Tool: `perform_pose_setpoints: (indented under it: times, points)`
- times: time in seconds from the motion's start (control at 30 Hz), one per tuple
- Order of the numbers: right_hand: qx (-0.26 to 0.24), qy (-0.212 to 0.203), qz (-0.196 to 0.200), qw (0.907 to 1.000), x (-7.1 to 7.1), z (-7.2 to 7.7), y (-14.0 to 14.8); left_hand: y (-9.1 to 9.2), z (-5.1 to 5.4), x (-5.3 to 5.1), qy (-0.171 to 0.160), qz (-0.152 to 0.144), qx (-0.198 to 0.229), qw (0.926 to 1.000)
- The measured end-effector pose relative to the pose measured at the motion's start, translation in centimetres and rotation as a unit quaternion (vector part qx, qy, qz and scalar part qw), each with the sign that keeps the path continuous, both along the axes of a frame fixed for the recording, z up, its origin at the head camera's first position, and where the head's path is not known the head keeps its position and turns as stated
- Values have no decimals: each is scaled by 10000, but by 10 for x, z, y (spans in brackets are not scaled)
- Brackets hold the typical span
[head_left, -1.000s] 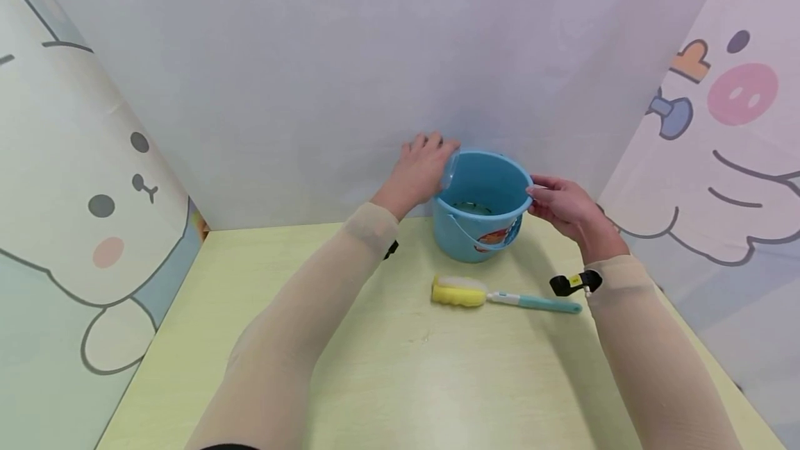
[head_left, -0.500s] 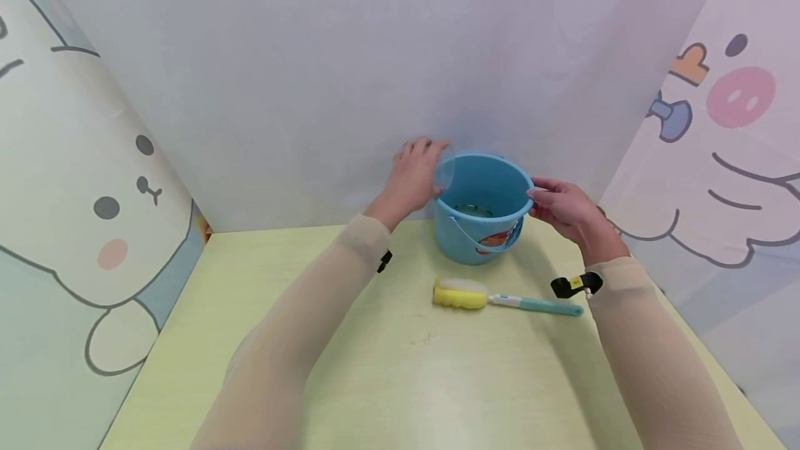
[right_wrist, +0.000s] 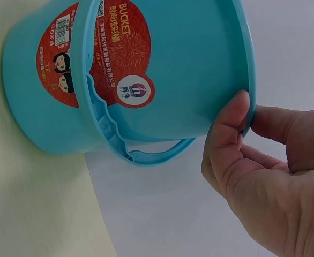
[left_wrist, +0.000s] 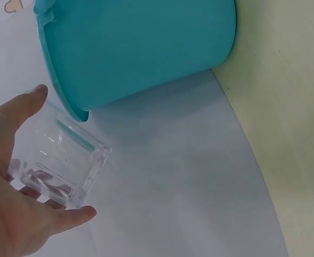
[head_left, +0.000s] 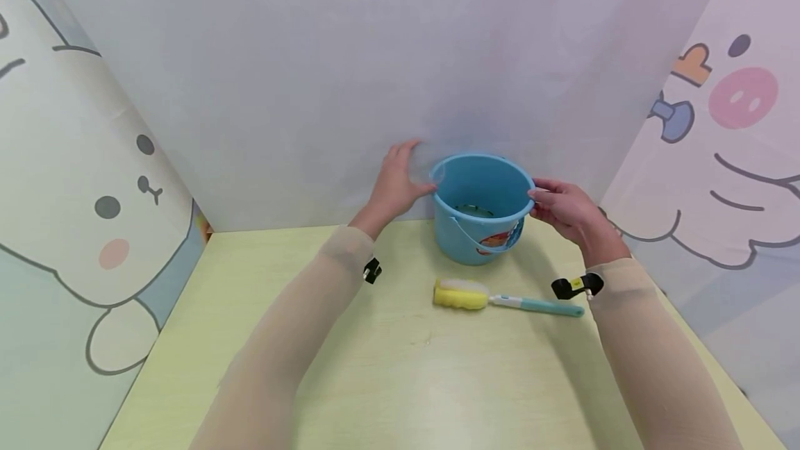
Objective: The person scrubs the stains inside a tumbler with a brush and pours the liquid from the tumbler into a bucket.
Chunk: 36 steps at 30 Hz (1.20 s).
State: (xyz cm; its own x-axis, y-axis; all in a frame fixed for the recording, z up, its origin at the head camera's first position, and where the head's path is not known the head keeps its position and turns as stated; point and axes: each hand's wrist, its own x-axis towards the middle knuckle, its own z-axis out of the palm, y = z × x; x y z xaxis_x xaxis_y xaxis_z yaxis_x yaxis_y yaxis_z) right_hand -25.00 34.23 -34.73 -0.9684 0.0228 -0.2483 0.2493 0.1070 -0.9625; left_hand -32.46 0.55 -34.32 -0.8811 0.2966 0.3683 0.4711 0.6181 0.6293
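Note:
A light blue bucket [head_left: 464, 236] stands upright on the table against the back wall. My left hand [head_left: 392, 187] is at its left rim and holds a clear, see-through cup [left_wrist: 66, 155], tilted beside the bucket. In the left wrist view the thumb is on one side of the cup and the fingers are on the other and behind it. At the right rim, my right hand [head_left: 562, 207] pinches the bucket's edge between thumb and fingers, plain in the right wrist view. Something dark and ring-like shows on the bucket's floor; what it is I cannot tell.
A brush with a yellow sponge head [head_left: 460, 295] and a teal handle lies on the pale table [head_left: 400, 380] in front of the bucket. The bucket's bail handle [head_left: 478, 242] hangs down at its front. Printed cloth walls border the back and both sides.
My left hand has moved left, drawing the clear cup away from the bucket's mouth. The right hand keeps its grip on the rim, and bucket and brush stay put.

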Motion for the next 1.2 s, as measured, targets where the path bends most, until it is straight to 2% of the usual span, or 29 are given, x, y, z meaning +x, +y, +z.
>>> perform_pose_setpoints:
  times: [0.27, 0.6, 0.73, 0.97, 1.2]
  points:
    - [-137, 16, -8, 9999, 0, 2, -2, -12, -1, 11, -238, -33, 873, 9959]
    - [-29, 19, 5, 10000, 0, 2, -3, -25, -8, 32, -605, -83, 1593, 9853]
    - [-9, 33, 15, 10000, 0, 2, -4, -31, -14, 41, -677, -34, 1621, 9844]
    - [20, 51, 4, 10000, 0, 2, -4, -39, -26, 61, -1015, 112, 1682, 9805]
    - [-19, 20, 17, 10000, 2, 3, -2, -42, -38, 81, -1160, -6, 1739, 9779]
